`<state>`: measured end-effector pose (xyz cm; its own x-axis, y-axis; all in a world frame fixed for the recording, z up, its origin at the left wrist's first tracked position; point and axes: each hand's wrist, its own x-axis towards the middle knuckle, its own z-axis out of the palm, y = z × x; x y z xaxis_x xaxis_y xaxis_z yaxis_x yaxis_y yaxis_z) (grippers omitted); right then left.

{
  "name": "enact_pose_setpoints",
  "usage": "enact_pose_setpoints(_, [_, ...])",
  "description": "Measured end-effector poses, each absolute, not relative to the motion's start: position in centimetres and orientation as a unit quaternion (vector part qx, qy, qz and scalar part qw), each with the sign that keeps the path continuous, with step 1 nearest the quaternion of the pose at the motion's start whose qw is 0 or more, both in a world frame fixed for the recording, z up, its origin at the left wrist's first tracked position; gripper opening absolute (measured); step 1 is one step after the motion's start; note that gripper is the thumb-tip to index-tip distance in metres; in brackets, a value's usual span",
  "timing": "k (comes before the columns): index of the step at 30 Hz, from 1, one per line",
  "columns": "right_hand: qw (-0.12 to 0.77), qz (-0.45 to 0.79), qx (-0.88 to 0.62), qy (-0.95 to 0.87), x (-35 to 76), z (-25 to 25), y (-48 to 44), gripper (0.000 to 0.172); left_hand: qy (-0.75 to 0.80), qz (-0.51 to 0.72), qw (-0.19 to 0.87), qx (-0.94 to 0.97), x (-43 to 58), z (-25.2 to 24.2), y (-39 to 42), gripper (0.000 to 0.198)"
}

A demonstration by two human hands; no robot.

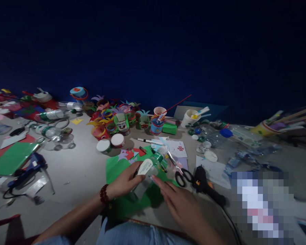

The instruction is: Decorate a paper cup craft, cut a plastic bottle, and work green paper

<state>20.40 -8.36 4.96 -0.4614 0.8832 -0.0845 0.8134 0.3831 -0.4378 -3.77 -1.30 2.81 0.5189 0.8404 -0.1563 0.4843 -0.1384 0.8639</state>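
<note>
My left hand (124, 182), with a red bead bracelet at the wrist, grips a clear plastic bottle (153, 168) with a green label, lying tilted over a green paper sheet (117, 166). A pale oval paper piece (145, 166) lies against the bottle by my left fingers. My right hand (180, 200) reaches in from the right, fingers stretched out, the fingertips touching the bottle's side. Whether it holds anything is hidden.
Black-handled scissors (182, 175) and a black glue gun (205, 185) lie just right of my hands. A blue glue gun (28, 170) rests at left. Paper-craft cups (122, 122), bottles (51, 115), lids (117, 140), a marker (149, 141) and paper scraps cover the grey surface.
</note>
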Motion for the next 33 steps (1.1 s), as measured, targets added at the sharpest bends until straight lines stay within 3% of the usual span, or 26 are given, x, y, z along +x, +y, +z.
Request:
enact_pose_setpoints(9, [0.115,0.230,-0.534,-0.805,20.9,4.0,-9.6,0.062,0.468,0.117,0.208,0.851,-3.4,3.1,-2.7,0.059])
enact_pose_setpoints(15, [0.162,0.267,-0.544,-0.779,21.3,2.9,-10.5,0.061,0.456,0.155,0.167,0.860,-4.3,2.6,-4.2,0.097])
enact_pose_setpoints(25, [0.147,0.273,-0.540,-0.782,20.5,1.2,-10.9,0.058,0.491,0.195,0.207,0.823,-4.1,1.9,-5.9,0.062])
enact_pose_setpoints(33, [0.116,0.228,-0.535,-0.805,19.7,0.4,-11.1,0.063,0.487,0.207,0.189,0.827,-4.1,1.3,-5.9,0.069])
